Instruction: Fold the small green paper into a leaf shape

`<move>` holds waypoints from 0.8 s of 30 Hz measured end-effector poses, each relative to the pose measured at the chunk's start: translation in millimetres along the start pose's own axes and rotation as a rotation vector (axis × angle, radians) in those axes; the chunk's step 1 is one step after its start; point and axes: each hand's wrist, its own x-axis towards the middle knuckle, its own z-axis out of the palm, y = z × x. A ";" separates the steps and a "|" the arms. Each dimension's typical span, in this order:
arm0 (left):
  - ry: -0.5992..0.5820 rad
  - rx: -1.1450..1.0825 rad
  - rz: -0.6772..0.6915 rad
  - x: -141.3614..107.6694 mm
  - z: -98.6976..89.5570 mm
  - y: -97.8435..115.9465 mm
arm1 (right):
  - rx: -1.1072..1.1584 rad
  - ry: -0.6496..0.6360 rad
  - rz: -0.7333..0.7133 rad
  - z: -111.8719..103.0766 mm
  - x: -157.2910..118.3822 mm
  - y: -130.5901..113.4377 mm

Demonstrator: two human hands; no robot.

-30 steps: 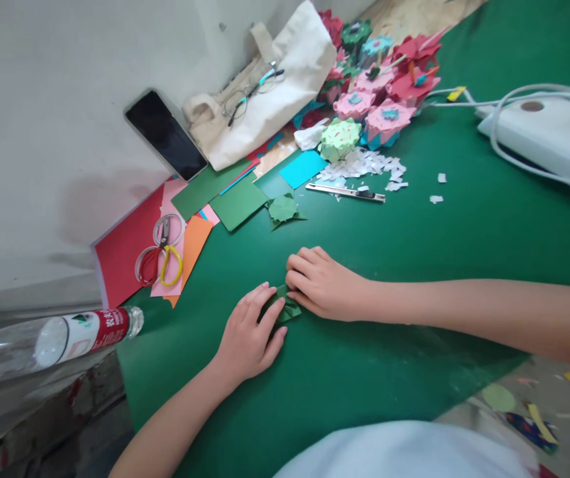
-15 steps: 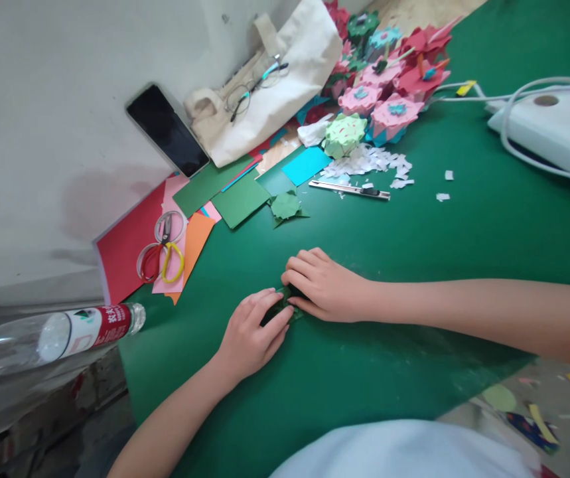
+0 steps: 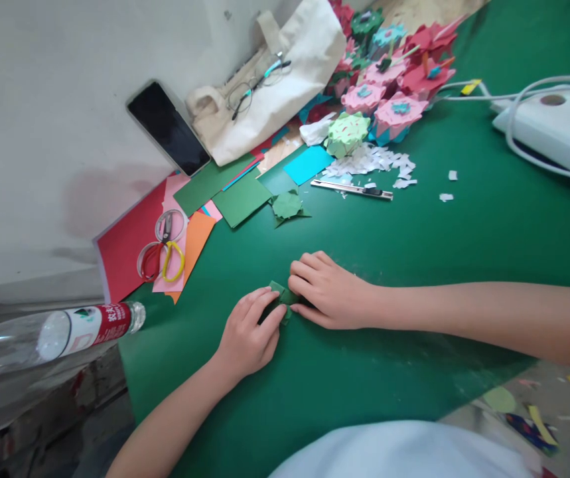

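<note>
A small folded piece of green paper (image 3: 283, 293) lies on the green table between my two hands. My left hand (image 3: 249, 332) has its fingertips closed on the near left part of it. From the right, my right hand (image 3: 327, 291) grips its other side, thumb low and fingers curled. Part of the paper is hidden under the fingers. Beyond the hands rests a green folded paper piece (image 3: 287, 205) with pointed corners, beside green paper sheets (image 3: 242, 201).
Scissors (image 3: 166, 249) lie on coloured paper at the left, near a bottle (image 3: 85, 328). Behind are a phone (image 3: 169, 127), a cloth bag (image 3: 285, 79) with glasses, a cutter (image 3: 352, 189), white scraps (image 3: 374, 160) and paper flowers (image 3: 397, 113). A white device (image 3: 558, 129) with a cable stands right.
My hands have moved slightly apart, and more of the folded green paper shows between them. The right hand has shifted a little to the right.
</note>
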 end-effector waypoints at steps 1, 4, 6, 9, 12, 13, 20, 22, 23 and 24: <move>-0.006 -0.011 -0.003 0.1 -0.1 -0.1 | 0.024 0.001 0.005 0.0 0.2 0.5; -0.014 -0.036 -0.008 0.7 -0.1 -0.1 | 0.108 0.004 0.025 0.1 0.5 1.6; -0.019 -0.046 -0.005 1.0 0.0 -0.2 | 0.164 0.004 0.047 0.1 0.6 1.8; -0.012 -0.046 0.002 1.0 0.4 -0.6 | 0.237 0.001 0.080 -0.3 0.8 1.6; -0.013 -0.036 0.010 0.5 0.6 -1.4 | 0.281 -0.001 0.089 -1.0 1.2 1.3; -0.017 -0.034 0.012 0.3 0.6 -1.7 | 0.291 0.001 0.088 -1.0 1.5 1.3; -0.029 -0.024 0.017 0.2 0.1 -2.8 | 0.254 0.100 0.026 4.7 3.8 4.1; -0.026 -0.019 0.020 0.7 -0.3 -2.4 | 0.189 0.148 -0.052 7.1 3.9 5.8; -0.023 -0.017 0.021 1.0 -0.5 -2.2 | 0.144 0.173 -0.105 8.0 3.9 6.9; -0.020 -0.014 0.022 1.3 -0.7 -2.0 | 0.096 0.194 -0.165 8.4 3.9 8.2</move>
